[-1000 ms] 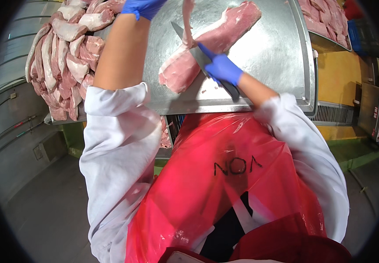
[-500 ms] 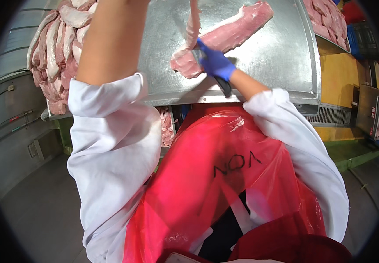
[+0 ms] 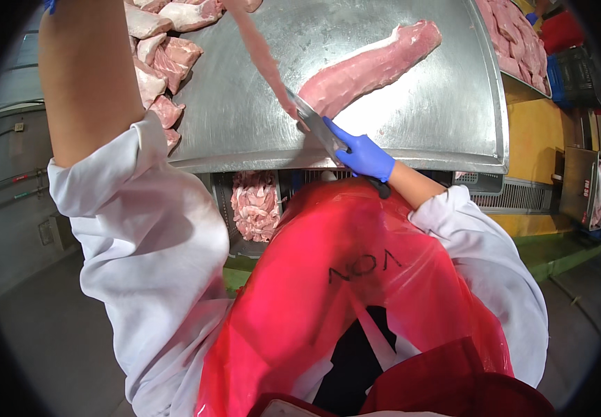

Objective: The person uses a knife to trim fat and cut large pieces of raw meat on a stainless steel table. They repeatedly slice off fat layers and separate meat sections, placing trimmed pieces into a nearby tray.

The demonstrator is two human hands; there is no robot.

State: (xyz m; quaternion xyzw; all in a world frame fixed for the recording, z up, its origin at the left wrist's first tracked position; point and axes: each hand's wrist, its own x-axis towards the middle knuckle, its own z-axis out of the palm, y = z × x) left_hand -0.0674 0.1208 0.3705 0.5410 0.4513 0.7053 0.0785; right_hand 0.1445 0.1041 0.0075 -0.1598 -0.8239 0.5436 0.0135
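Observation:
A long boneless pork loin (image 3: 377, 66) lies slantwise on the metal work table (image 3: 446, 104), its pale edge on the far side. My right hand (image 3: 366, 156), in a blue glove, is closed round the dark handle of a knife (image 3: 323, 132). The blade points up and left, its tip beside the loin's near end. A thin strip of meat (image 3: 262, 55) runs from the blade up past the top edge; whether it still joins the loin cannot be made out. Of my left hand (image 3: 50, 5), only a scrap of blue glove shows at the top left; its fingers are hidden.
Several pieces of meat (image 3: 168, 59) are piled along the table's left side. Below the near edge stands a bin of meat trimmings (image 3: 254, 207). More meat (image 3: 516, 35) fills a tray at the far right, with dark crates (image 3: 578, 76) beyond it.
My left arm has swung left, uncovering the trimmings bin and more of the table. The strip now slants up to the left. My right hand and knife have come nearer, toward the table's near edge.

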